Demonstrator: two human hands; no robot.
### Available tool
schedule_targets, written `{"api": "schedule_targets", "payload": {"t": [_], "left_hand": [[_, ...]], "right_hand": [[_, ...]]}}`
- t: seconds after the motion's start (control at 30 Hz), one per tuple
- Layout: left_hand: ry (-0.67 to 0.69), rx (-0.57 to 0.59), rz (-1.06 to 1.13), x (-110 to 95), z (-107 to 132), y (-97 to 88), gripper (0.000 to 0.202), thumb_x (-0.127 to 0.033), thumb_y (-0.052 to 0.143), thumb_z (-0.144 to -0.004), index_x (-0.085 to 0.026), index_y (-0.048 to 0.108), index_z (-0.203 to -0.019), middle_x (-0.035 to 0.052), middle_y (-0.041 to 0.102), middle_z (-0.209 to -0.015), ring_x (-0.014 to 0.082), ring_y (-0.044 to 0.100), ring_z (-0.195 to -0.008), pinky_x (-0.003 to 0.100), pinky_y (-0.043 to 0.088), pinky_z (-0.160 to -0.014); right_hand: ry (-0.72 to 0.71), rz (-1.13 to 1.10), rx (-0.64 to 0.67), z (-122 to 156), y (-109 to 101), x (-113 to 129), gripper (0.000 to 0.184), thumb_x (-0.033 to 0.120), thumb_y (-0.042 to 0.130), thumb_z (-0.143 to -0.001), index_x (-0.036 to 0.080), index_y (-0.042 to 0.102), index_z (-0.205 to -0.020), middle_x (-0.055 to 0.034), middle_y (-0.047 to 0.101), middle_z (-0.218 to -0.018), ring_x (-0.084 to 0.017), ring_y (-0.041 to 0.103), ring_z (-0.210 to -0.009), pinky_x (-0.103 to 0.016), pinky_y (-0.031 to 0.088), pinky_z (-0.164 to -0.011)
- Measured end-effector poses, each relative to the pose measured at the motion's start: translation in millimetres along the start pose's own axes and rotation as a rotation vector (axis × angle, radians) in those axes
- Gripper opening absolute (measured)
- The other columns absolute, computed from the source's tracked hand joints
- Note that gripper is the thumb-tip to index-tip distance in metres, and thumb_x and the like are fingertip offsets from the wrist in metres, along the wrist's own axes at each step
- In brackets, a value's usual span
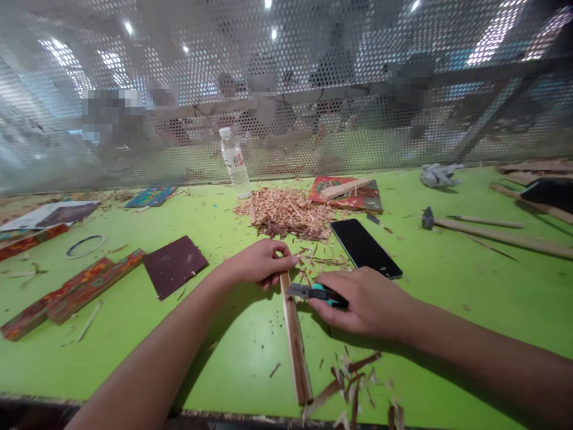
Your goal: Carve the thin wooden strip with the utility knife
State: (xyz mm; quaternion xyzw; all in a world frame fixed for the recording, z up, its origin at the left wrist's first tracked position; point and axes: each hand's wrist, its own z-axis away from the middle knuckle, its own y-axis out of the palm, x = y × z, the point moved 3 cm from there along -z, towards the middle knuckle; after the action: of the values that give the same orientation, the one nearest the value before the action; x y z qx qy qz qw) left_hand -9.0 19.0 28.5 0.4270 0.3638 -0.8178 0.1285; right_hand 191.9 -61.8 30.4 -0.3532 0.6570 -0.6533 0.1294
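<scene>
My left hand (267, 263) is closed on the far end of a narrow wooden strip (295, 352). The strip lies lengthwise on the green table, its near end close to the front edge, with dark brown patches along its pale wood. In my right hand (358, 298) is a utility knife (320, 292) with a black and teal handle. Its blade points left and is at the strip's upper part, just below my left fingers; whether it cuts in, I cannot tell. Curled wood shavings (353, 382) lie to the right of the strip's near end.
Behind my hands are a pile of shavings (290, 209), a water bottle (235, 164) and a phone (367, 248). Sandpaper (174, 267) and painted wooden bars (80, 292) lie left. A hammer (487, 233) lies right. A perforated metal screen (188, 137) borders the table's far side.
</scene>
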Motion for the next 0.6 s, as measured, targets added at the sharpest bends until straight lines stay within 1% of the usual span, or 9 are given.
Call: {"api": "schedule_targets", "payload": {"t": [0.07, 0.2, 0.3, 0.4, 0.6], "left_hand": [[0.006, 0.044, 0.102, 2.1, -1.4, 2.3, 0.041, -0.061, 0.066, -0.093, -0.021, 0.056, -0.09, -0.0064, 0.06, -0.051, 0.0106, 0.055, -0.039, 0.019, 0.04, -0.038], [-0.01, 0.124, 0.202, 5.2, -4.3, 9.0, 0.042, -0.061, 0.069, -0.092, -0.021, 0.056, -0.092, -0.006, 0.064, -0.053, 0.0104, 0.058, -0.04, 0.018, 0.043, -0.038], [-0.026, 0.137, 0.219, 6.0, -5.4, 11.9, 0.04, -0.058, 0.069, -0.094, -0.02, 0.057, -0.093, -0.0061, 0.063, -0.051, 0.0105, 0.059, -0.039, 0.019, 0.045, -0.039], [-0.037, 0.137, 0.22, 5.7, -5.7, 12.3, 0.039, -0.057, 0.068, -0.095, -0.02, 0.058, -0.094, -0.0063, 0.062, -0.05, 0.0096, 0.057, -0.038, 0.018, 0.043, -0.038], [-0.023, 0.186, 0.199, 4.6, -4.6, 13.1, 0.042, -0.061, 0.068, -0.094, -0.02, 0.06, -0.096, -0.0075, 0.061, -0.051, 0.0086, 0.054, -0.038, 0.018, 0.042, -0.039]], "right_hand": [[0.005, 0.008, 0.011, -1.1, 1.5, -1.7, 0.035, 0.044, 0.048, -0.103, 0.017, 0.066, -0.09, -0.0072, 0.072, -0.074, -0.019, 0.057, -0.06, -0.032, 0.025, -0.059], [-0.015, 0.015, 0.051, -2.4, 3.7, -1.1, 0.038, 0.045, 0.049, -0.104, 0.017, 0.068, -0.088, -0.0082, 0.073, -0.075, -0.019, 0.059, -0.061, -0.033, 0.025, -0.059], [-0.039, 0.014, 0.083, -2.5, 3.3, 2.0, 0.039, 0.046, 0.049, -0.104, 0.016, 0.069, -0.088, -0.0072, 0.073, -0.073, -0.018, 0.059, -0.059, -0.033, 0.024, -0.058], [-0.059, 0.013, 0.109, -2.1, 2.0, 5.1, 0.038, 0.045, 0.05, -0.103, 0.017, 0.069, -0.086, -0.006, 0.072, -0.07, -0.017, 0.056, -0.056, -0.033, 0.023, -0.057], [-0.14, 0.007, 0.169, 0.8, 1.5, 8.8, 0.03, 0.042, 0.059, -0.097, 0.018, 0.069, -0.081, -0.0057, 0.072, -0.07, -0.016, 0.054, -0.055, -0.033, 0.024, -0.056]]}}
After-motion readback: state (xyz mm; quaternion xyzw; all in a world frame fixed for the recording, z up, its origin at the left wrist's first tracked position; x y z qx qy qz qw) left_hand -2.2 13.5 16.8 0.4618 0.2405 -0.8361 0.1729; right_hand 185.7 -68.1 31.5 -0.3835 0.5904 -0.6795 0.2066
